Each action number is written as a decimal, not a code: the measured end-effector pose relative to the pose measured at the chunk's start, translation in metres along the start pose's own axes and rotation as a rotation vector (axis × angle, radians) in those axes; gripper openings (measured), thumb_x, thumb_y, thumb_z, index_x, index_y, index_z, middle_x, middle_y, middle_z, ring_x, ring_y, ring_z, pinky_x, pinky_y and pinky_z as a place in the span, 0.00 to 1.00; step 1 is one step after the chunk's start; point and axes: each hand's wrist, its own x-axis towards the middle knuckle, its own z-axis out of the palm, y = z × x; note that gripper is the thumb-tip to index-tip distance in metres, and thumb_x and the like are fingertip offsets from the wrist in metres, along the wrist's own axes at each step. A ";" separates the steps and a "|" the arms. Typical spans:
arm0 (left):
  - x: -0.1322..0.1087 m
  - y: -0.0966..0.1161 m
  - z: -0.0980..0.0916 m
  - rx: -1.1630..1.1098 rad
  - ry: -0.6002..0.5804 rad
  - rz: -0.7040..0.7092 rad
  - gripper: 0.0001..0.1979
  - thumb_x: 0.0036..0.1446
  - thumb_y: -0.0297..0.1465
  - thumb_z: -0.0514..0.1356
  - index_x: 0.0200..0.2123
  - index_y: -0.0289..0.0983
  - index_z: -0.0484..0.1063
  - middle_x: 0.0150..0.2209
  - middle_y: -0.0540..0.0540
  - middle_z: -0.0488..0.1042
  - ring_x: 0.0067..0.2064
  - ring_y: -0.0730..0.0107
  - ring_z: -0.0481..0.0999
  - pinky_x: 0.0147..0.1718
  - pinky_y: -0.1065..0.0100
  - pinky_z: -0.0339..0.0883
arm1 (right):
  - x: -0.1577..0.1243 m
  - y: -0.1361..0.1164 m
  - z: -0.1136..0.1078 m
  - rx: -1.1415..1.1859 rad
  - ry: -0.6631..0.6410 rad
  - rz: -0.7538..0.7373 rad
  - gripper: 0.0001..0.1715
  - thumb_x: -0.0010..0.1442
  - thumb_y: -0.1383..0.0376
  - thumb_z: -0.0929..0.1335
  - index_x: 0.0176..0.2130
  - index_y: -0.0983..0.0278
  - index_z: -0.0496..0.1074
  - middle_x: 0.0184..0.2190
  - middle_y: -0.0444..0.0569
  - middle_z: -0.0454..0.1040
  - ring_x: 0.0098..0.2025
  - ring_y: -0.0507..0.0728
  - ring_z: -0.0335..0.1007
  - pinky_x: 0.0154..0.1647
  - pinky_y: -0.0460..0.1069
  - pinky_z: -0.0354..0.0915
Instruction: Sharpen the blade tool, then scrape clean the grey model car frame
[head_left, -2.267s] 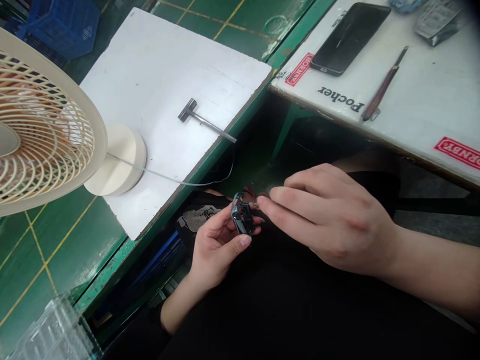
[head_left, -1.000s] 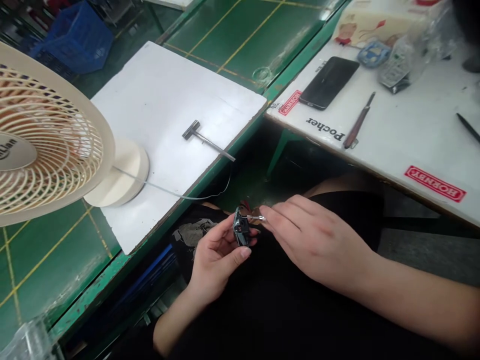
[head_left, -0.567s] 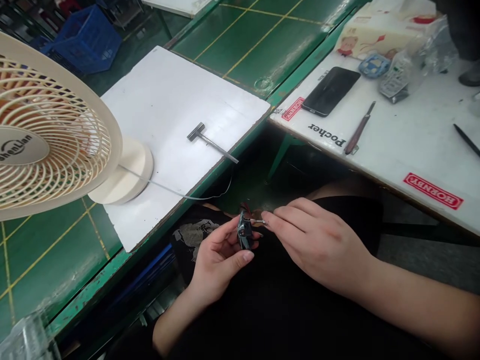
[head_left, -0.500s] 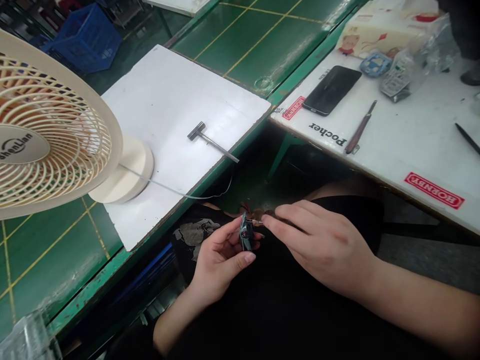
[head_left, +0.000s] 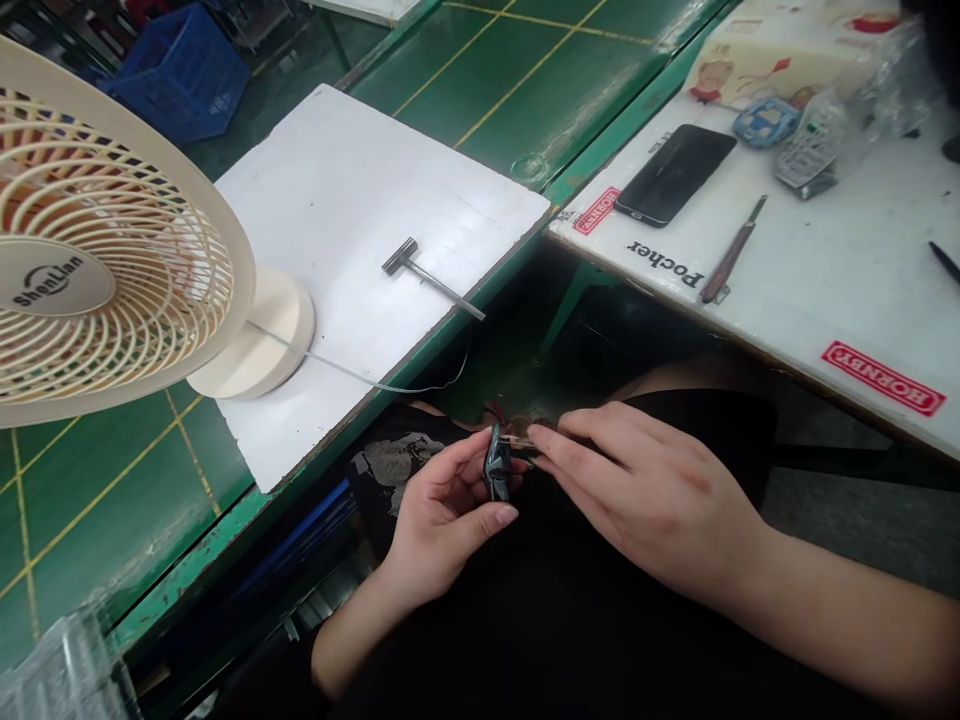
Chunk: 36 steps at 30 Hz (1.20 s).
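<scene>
Above my lap, my left hand (head_left: 442, 510) pinches a small dark, glossy plastic part (head_left: 496, 465) between thumb and fingers. The part stands roughly on edge, and its exact kind is not clear. From the right, my right hand (head_left: 637, 475) closes its fingers round a thin metal tool (head_left: 516, 440), whose tip meets the upper side of the dark part. Most of that tool is hidden by my fingers, so its kind cannot be made out.
A cream desk fan (head_left: 124, 270) stands on a white board (head_left: 360, 180) at left, near a metal T-handled tool (head_left: 435, 280). On the right table (head_left: 810, 270) lie a phone (head_left: 675, 175), a wooden-handled knife (head_left: 735, 250) and plastic-bagged parts (head_left: 810, 150). Further back sits a blue crate (head_left: 180, 75).
The whole view has shifted slightly, with the surroundings a little further right. Both hands keep their hold, and the right fingers have moved slightly at the dark part.
</scene>
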 end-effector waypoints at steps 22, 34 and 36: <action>0.002 0.000 -0.007 -0.113 0.310 -0.073 0.34 0.63 0.34 0.86 0.71 0.48 0.89 0.69 0.36 0.90 0.64 0.40 0.93 0.64 0.45 0.92 | -0.015 0.119 -0.013 -0.226 0.214 0.674 0.11 0.82 0.59 0.75 0.57 0.63 0.85 0.45 0.53 0.87 0.46 0.64 0.86 0.53 0.61 0.84; 0.011 -0.004 -0.005 -0.087 0.347 -0.221 0.36 0.51 0.41 0.91 0.63 0.46 0.93 0.65 0.36 0.92 0.67 0.26 0.91 0.65 0.37 0.92 | 0.034 0.185 -0.028 -0.298 -0.064 1.318 0.26 0.82 0.52 0.78 0.70 0.61 0.81 0.67 0.57 0.83 0.63 0.67 0.86 0.65 0.67 0.85; 0.014 -0.010 -0.011 -0.084 0.345 -0.234 0.37 0.50 0.41 0.92 0.64 0.47 0.93 0.63 0.37 0.93 0.66 0.29 0.92 0.65 0.39 0.92 | 0.033 0.184 -0.028 -0.300 -0.069 1.339 0.25 0.82 0.52 0.78 0.69 0.61 0.81 0.68 0.57 0.83 0.63 0.67 0.86 0.65 0.67 0.85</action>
